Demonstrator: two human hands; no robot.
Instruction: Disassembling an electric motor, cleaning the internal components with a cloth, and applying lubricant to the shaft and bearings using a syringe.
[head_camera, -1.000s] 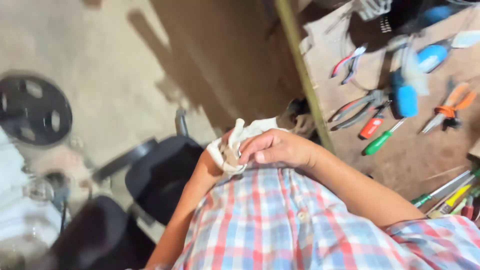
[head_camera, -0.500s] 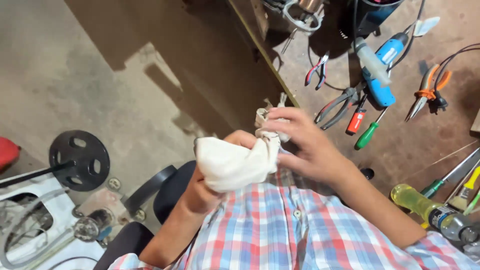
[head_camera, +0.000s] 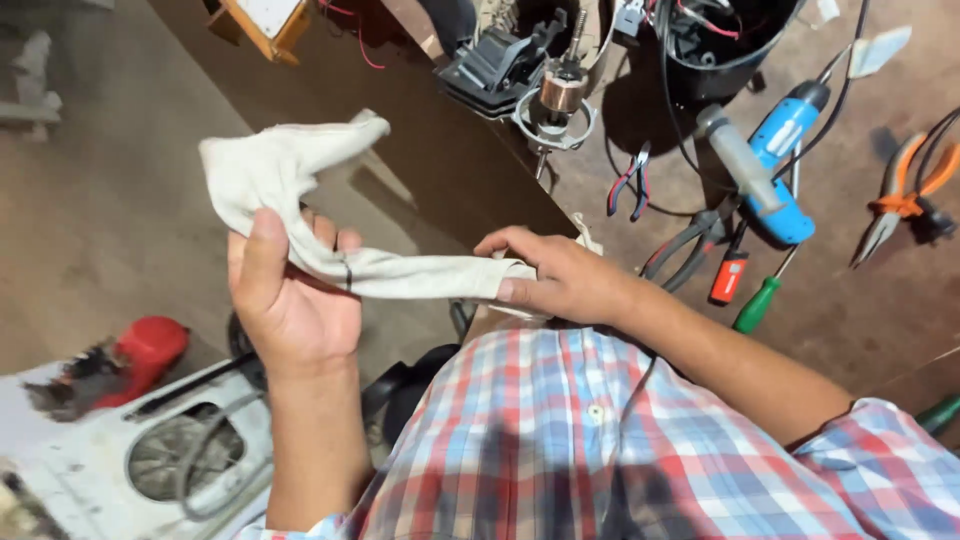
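A person's left hand (head_camera: 290, 300) and right hand (head_camera: 560, 280) each grip one end of a dirty white rag (head_camera: 300, 200), pulled taut before the surface (head_camera: 860, 320); beyond it, the copper-wound motor armature (head_camera: 560, 100) sits untouched.

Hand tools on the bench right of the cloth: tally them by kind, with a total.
Pliers: 3, a red-handled pair, a dark-handled pair, an orange-handled pair
Screwdrivers: 2, a red-handled one and a green-handled one
Blue power tool: 1
Total: 6
Both hands, left hand and right hand, grip the white cloth.
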